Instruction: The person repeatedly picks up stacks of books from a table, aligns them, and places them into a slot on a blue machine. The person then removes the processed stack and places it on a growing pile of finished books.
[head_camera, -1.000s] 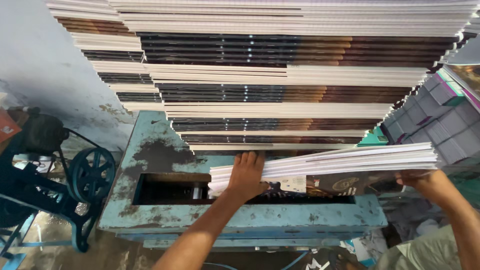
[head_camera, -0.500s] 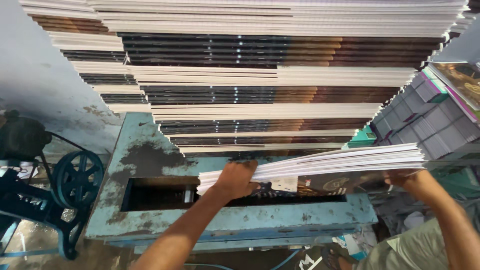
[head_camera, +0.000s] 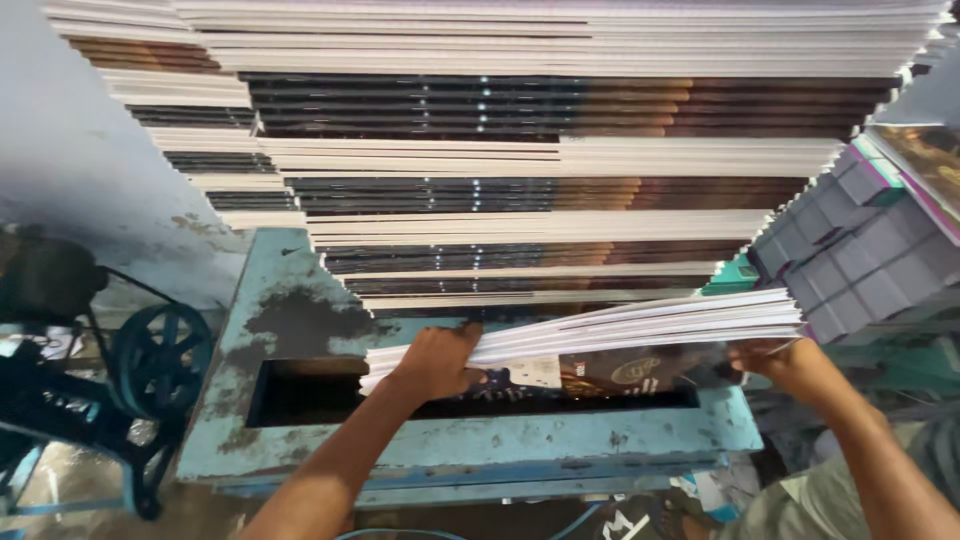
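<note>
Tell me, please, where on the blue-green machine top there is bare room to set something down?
The machine top is bare at its left end, between the tall stack and the dark slot, and along the front edge. The middle is crowded: both hands, left and right, hold a bundle of sheets there.

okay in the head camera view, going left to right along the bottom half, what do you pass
Dark handwheel → teal machine table → left hand → bundle of sheets → right hand → stack of grey-edged books.

You see a paper bundle (head_camera: 600, 330) with matt white edges, glossy dark covers, and a metal table (head_camera: 300, 320) with worn, chipped turquoise paint.
</note>
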